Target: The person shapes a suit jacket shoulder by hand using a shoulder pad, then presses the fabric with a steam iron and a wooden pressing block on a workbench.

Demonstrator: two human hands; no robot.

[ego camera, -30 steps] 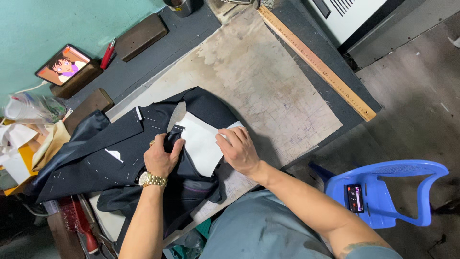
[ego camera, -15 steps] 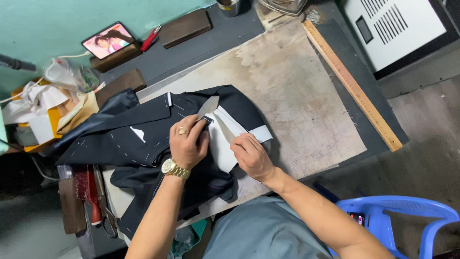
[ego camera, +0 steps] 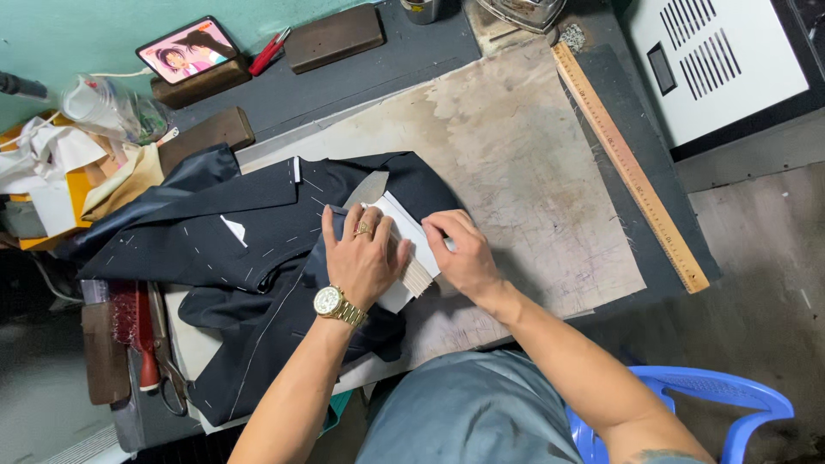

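**Both hands now flat on the white piece**

Stained and chalk-marked, the bench [ego camera: 533, 172] carries a dark jacket [ego camera: 241, 249] spread across its near corner. Half a second ago the left hand [ego camera: 365, 258] had its fingers curled on the cloth; now it lies spread, palm down, over the white piece [ego camera: 408, 228] set on the jacket. Just beside it, the right hand [ego camera: 464, 253] presses flat on that piece's other edge, fingers together, wrist bent inward. By my reading, the piece is being smoothed into place.
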